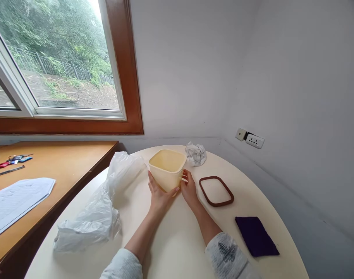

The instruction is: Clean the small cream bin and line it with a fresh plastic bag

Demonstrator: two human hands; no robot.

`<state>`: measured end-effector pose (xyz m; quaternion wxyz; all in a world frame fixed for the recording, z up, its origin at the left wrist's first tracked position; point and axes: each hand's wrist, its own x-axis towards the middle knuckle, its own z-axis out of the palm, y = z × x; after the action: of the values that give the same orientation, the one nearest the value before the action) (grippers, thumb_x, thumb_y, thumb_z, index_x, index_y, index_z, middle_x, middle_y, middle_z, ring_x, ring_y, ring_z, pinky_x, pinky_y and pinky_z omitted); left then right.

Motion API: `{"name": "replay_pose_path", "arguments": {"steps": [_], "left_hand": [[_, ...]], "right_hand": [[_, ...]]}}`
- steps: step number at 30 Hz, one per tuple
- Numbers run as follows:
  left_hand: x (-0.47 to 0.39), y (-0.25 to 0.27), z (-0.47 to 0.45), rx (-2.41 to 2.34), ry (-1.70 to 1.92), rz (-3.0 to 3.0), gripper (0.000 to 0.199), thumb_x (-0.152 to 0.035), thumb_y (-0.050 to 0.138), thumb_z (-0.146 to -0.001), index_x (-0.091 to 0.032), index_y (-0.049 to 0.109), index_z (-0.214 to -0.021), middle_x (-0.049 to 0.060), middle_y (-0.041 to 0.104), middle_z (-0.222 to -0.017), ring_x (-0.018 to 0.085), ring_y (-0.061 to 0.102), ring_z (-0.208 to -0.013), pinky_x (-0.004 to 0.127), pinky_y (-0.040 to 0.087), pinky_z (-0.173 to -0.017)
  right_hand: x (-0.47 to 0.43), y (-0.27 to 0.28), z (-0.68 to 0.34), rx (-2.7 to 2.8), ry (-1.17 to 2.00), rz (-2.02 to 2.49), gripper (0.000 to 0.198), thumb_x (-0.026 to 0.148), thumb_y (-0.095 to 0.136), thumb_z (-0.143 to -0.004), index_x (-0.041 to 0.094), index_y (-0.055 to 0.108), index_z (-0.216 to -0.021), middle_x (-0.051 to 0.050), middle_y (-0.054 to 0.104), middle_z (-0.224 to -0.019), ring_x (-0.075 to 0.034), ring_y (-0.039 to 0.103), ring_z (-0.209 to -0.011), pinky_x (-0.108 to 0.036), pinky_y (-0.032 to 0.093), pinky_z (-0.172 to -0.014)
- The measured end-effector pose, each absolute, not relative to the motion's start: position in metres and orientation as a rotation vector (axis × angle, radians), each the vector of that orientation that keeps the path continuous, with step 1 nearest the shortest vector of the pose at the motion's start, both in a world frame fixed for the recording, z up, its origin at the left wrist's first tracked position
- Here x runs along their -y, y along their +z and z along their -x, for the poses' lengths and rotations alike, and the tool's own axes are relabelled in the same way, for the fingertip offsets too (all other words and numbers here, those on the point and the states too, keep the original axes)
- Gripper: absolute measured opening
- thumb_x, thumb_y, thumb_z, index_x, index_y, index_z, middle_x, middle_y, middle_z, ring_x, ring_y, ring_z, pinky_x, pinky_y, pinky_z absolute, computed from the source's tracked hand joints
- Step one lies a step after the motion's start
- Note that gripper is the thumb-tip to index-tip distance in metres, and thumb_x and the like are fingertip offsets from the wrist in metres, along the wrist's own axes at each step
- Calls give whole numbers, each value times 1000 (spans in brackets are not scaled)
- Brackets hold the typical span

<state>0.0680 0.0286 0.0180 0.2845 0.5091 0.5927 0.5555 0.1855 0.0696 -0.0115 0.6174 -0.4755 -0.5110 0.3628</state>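
A cream plastic bin [165, 176], square with rounded corners and open at the top, is held over the round table, tilted a little so that its inside shows. My left hand [160, 197] grips its near left side, thumb spread across the front low down. Against the lower right side, my right hand [189, 188] has its fingers curled on the bin; its palm side is partly hidden. To the right of that hand lies a brown rounded-square ring [202, 188], flat on the tabletop.
A white plastic bag [98, 211] stretches along the table's left side. Crumpled white material [196, 154] sits at the back, and a folded dark purple cloth [256, 236] lies at right. The wooden desk [86, 159] at left bears papers [18, 199], a pen and keys.
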Motion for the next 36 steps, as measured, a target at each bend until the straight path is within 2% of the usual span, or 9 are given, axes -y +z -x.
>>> {"name": "replay_pose_path", "arguments": {"steps": [6, 12, 17, 22, 29, 36], "left_hand": [[-26, 19, -68, -1534, 1506, -1328, 128, -28, 81, -50, -39, -11, -138, 7, 9, -146, 28, 9, -137, 45, 21, -110], [-22, 20, -67, -1522, 1480, -1330, 121, -26, 79, -54, -36, -8, -139, 8, 15, -143, 28, 14, -135, 43, 24, -109], [-21, 19, -68, -1479, 1475, -1330, 122, -27, 79, -55, -35, -9, -140, 9, 14, -144, 28, 15, -135, 42, 24, -109], [-24, 15, -70, -1489, 1553, -1327, 125, -25, 81, -52, -35, -7, -140, 8, 15, -145, 29, 14, -135, 43, 24, -109], [-22, 16, -65, -1473, 1502, -1417, 119, -30, 78, -56, -32, -7, -140, 11, 13, -145, 31, 13, -135, 45, 24, -109], [-25, 17, -64, -1519, 1492, -1385, 124, -34, 80, -53, -38, -9, -139, 7, 12, -145, 32, 11, -136, 49, 25, -108]], "right_hand": [[-68, -11, -186, 1177, 804, 1105, 43, 15, 45, -66, 22, 52, -108, -5, 60, -108, -18, 57, -96, -31, 49, -78], [-65, -11, -187, 1177, 789, 1129, 42, 17, 45, -67, 21, 52, -109, -6, 59, -108, -18, 57, -94, -32, 49, -76], [-63, -9, -188, 1167, 799, 1172, 43, 18, 46, -68, 21, 51, -110, -7, 59, -107, -18, 57, -92, -32, 48, -77], [-61, -6, -187, 1160, 798, 1190, 41, 19, 46, -68, 22, 51, -109, -6, 58, -106, -18, 56, -90, -31, 48, -76], [-58, -4, -186, 1183, 757, 1191, 39, 20, 47, -69, 21, 51, -108, -6, 59, -103, -19, 56, -92, -31, 48, -74], [-59, -9, -185, 1224, 737, 1173, 39, 21, 48, -70, 21, 52, -108, -6, 58, -104, -19, 56, -92, -30, 49, -70]]}}
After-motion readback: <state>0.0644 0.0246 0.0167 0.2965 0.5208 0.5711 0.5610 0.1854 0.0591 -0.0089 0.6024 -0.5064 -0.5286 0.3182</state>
